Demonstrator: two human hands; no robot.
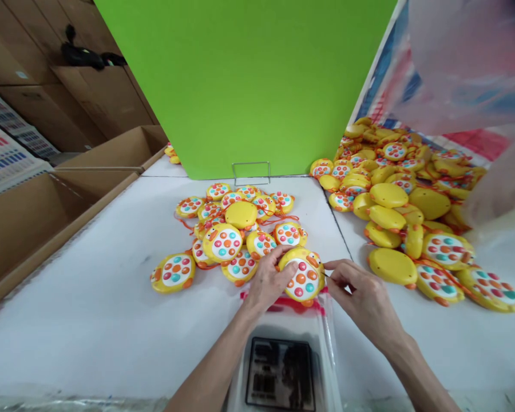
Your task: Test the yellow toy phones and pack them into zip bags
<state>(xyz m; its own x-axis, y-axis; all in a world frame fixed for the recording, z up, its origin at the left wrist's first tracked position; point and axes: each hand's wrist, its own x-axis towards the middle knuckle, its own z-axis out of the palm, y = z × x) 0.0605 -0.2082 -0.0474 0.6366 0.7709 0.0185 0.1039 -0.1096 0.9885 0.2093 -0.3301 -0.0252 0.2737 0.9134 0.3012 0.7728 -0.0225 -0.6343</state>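
Note:
My left hand (271,276) grips a yellow duck-shaped toy (302,278) by its left side, its white face with colored dots turned up. At the toy's right edge, my right hand (355,290) pinches a thin dark pointed tool (325,274), whose tip meets the toy's rim. Beneath the toy lies a clear zip bag (321,326) with a pink-red closure. A black printed panel (280,373) shows within the bag's outline. Just beyond my left hand sits a loose pile of the same duck toys (240,214), some with orange cords.
A large heap of duck toys (388,194) covers the right side. Upright at the back stands a green board (249,86) with a wire stand (251,173) at its base. Open cardboard boxes (60,223) line the left edge. Translucent plastic (467,68) hangs at upper right.

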